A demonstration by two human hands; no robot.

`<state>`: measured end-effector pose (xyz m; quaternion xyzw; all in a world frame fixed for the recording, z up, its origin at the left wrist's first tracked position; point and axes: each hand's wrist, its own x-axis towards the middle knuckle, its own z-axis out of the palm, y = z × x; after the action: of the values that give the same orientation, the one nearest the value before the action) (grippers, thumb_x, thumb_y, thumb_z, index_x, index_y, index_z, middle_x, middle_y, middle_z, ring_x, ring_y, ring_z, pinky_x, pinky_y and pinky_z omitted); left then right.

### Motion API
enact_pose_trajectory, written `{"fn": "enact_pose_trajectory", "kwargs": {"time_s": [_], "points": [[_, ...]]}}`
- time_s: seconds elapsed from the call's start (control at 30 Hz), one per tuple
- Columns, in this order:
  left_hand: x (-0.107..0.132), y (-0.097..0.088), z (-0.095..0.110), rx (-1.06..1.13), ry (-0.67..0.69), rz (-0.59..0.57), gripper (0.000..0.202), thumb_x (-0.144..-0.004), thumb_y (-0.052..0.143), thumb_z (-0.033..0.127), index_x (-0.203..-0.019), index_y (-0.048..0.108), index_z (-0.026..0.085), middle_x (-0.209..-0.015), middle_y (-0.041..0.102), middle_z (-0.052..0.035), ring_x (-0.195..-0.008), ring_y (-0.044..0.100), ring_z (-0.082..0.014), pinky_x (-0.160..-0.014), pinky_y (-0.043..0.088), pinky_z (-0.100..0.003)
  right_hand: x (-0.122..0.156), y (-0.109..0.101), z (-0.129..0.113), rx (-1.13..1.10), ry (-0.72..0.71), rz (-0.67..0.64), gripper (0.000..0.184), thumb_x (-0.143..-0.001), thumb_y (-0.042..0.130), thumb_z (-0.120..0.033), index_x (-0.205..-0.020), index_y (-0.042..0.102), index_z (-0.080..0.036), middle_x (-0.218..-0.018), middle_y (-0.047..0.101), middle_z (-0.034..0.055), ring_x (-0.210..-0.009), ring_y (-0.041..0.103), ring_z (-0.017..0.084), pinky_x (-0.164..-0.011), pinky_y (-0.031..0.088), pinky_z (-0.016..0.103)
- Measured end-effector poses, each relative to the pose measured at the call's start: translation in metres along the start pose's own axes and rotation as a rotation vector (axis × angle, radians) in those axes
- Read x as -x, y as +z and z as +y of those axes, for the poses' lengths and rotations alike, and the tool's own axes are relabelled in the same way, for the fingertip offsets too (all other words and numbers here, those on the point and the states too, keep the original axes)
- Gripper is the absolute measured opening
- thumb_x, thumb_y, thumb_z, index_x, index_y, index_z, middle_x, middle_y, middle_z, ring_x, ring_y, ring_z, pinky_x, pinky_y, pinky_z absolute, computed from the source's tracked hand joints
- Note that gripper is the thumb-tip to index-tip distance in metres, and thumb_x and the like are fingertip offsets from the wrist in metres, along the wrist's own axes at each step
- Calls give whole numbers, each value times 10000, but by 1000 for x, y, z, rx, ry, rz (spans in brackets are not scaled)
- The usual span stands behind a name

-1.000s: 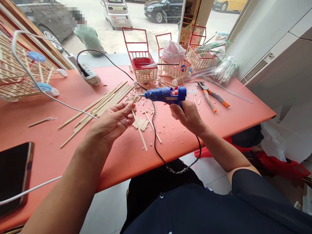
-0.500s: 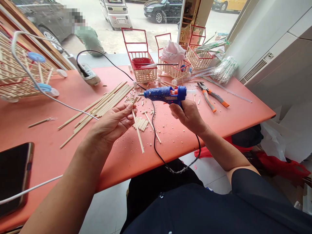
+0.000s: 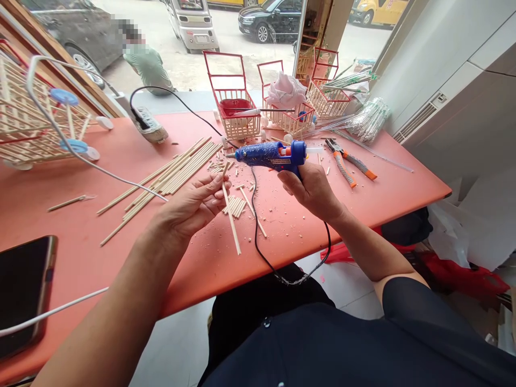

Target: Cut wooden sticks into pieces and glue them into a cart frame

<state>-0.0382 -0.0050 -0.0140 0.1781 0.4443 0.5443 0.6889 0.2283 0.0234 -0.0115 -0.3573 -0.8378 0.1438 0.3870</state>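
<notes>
Between the fingertips of my left hand (image 3: 201, 201) is a thin wooden stick (image 3: 231, 223), slanting down toward me, with a short piece across its upper end. My right hand (image 3: 312, 188) grips a blue hot glue gun (image 3: 270, 155) by its handle. Its nozzle points left, just above the stick's upper end and apart from it. A clear glue stick (image 3: 314, 150) pokes out of the gun's back. Under my hands lie short cut sticks (image 3: 235, 207), another stick (image 3: 253, 212) with a crosspiece, and crumbs of wood. Long sticks (image 3: 177, 174) lie beside my left hand.
Pliers (image 3: 349, 161) with orange-grey handles lie to the right. Small stick-built carts (image 3: 241, 126) line the back, and a larger one (image 3: 36, 118) stands left. A black cord (image 3: 256, 236) loops over the table's front edge. A phone (image 3: 26, 290) lies front left; a person (image 3: 149, 70) sits outside.
My left hand and its stick have shifted slightly right, and the glue gun slightly left, so the nozzle sits a little nearer the stick's top. Both grips are the same.
</notes>
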Motion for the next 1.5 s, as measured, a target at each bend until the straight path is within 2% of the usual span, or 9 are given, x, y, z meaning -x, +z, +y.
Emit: {"fn": "enact_pose_trajectory", "kwargs": {"time_s": [0.13,0.3,0.47,0.63,0.77,0.87,1.17,1.37,1.5], "points": [[4,6,2,-1,-5,19,426,-1107,526,-29,-784,785,71,-693,698,-43,-497,572,-35,-509,495,-80,-3,-3,-2,5,17,11,723,-1130,440,-838,-1074,734,-180,-806,697,59,-807,689,211,-779,544,336],[9,12,2,29,0,-9,459,-1115,497,-32,-769,784,60,-692,700,-59,-493,576,-39,-505,510,-88,-6,-6,-6,40,13,6,692,-1140,446,-815,-1029,710,-185,-844,723,76,-837,699,217,-786,546,336],[11,16,0,21,-3,-29,472,-1126,479,-22,-780,788,65,-695,703,-55,-507,573,-44,-543,548,-110,-7,-10,-12,24,-17,21,631,-1153,491,-762,-1119,739,-184,-1000,791,112,-934,727,236,-843,581,358],[9,17,-2,72,14,-61,371,-1091,602,-22,-780,775,80,-682,681,-28,-491,549,-31,-511,485,-85,-8,-12,-16,8,-32,28,638,-1155,482,-766,-1093,724,-179,-892,739,76,-848,681,214,-806,560,356],[7,14,-5,94,39,-105,241,-1013,772,-9,-791,773,84,-699,686,-10,-494,542,-15,-533,495,-81,-9,-14,-17,28,-45,30,613,-1161,492,-746,-1072,710,-180,-804,685,40,-777,629,194,-774,524,345],[6,12,-7,107,64,-133,223,-979,837,20,-784,766,102,-709,684,2,-499,538,-14,-519,483,-81,-11,-16,-20,56,-62,40,580,-1164,508,-725,-1043,697,-191,-793,673,33,-757,607,187,-768,506,341],[8,15,-7,129,86,-163,217,-926,901,41,-803,748,133,-718,661,27,-525,536,-14,-529,477,-68,-12,-17,-21,129,-45,38,547,-1151,555,-709,-1010,706,-202,-829,718,49,-743,601,185,-750,512,339],[9,16,-8,132,86,-167,216,-955,883,55,-809,745,135,-734,664,20,-530,534,-14,-537,487,-77,-13,-15,-22,120,-103,48,651,-1138,526,-769,-1182,779,-170,-1000,808,121,-898,737,244,-848,583,374],[10,17,-7,143,85,-163,222,-981,861,62,-810,740,137,-738,663,22,-532,526,-12,-532,477,-77,-12,-12,-23,147,-112,39,636,-1136,558,-748,-1159,800,-159,-972,817,123,-879,750,244,-838,595,375]]}}
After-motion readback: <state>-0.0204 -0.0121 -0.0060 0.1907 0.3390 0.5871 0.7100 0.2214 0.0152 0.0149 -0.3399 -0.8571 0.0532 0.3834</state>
